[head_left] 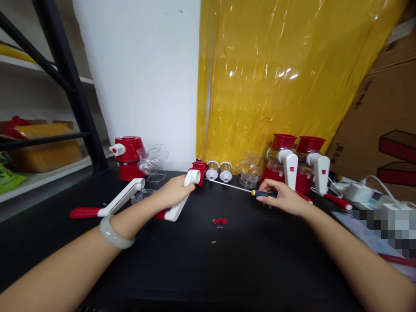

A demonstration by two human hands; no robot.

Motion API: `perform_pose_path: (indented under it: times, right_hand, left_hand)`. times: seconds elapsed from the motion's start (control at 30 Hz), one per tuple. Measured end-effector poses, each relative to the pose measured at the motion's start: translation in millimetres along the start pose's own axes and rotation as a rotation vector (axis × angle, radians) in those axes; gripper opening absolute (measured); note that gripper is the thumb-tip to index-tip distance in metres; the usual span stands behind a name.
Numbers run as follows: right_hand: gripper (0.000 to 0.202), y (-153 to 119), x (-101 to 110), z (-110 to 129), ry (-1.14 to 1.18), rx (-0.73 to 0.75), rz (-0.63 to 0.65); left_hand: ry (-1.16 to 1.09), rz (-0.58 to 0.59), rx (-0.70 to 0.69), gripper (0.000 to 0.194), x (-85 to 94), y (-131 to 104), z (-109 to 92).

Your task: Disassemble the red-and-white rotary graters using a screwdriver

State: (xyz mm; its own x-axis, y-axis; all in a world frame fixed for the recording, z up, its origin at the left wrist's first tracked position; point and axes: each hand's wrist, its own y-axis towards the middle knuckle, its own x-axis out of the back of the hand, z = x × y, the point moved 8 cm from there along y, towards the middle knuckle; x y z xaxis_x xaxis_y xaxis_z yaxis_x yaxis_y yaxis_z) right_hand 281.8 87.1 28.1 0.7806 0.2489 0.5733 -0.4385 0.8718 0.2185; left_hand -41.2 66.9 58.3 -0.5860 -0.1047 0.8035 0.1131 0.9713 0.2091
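My left hand (pixel 177 190) is closed round the upper end of a white crank handle (pixel 176 211) with a red grip, left of the table's middle. On the right, my right hand (pixel 281 196) holds a screwdriver (pixel 264 194) by its dark and yellow handle. Its long shaft points left, and the tip is near a small red part (pixel 200 172) behind my left hand. Beside that part stand two metal drums (pixel 212 170) with white ends. A small red piece (pixel 220 221) lies on the black table (pixel 247 260) among small screws (pixel 213 242).
At the back left are a red grinder body (pixel 129 158), clear plastic parts (pixel 152 160) and another crank handle (pixel 120 198). Two red and white grinders (pixel 290 167) stand back right, near clear parts (pixel 251 169) and a white adapter (pixel 359 191).
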Motion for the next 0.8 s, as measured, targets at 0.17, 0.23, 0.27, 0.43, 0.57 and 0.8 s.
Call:
perform_pose_path:
  times: [0.17, 0.23, 0.27, 0.43, 0.57, 0.8]
  right_hand:
    - [0.036, 0.8, -9.4, 2.2, -0.049, 0.032, 0.018]
    - [0.035, 0.8, -11.1, 2.4, -0.065, 0.036, 0.028]
    - [0.035, 0.7, -11.6, 2.7, -0.073, 0.038, 0.028]
    - [0.034, 0.8, -11.9, 5.6, -0.129, 0.059, 0.020]
    - [0.032, 1.0, -7.3, 7.4, -0.201, 0.093, -0.019]
    - [0.032, 0.7, -2.7, 9.1, -0.237, 0.115, -0.042]
  left_hand:
    - [0.037, 0.020, 0.013, 0.042, -12.9, -2.1, 1.9]
    - [0.038, 0.027, 0.013, 0.042, -16.9, -2.4, 2.3]
    - [0.035, 0.034, 0.011, 0.041, -18.9, -2.7, 2.2]
    - [0.030, 0.054, 0.015, 0.040, -25.8, -5.1, 1.4]
    - [0.036, 0.070, 0.012, 0.040, -29.2, -6.7, 0.5]
    - [0.065, 0.085, 0.019, 0.041, -32.1, -4.7, 3.7]
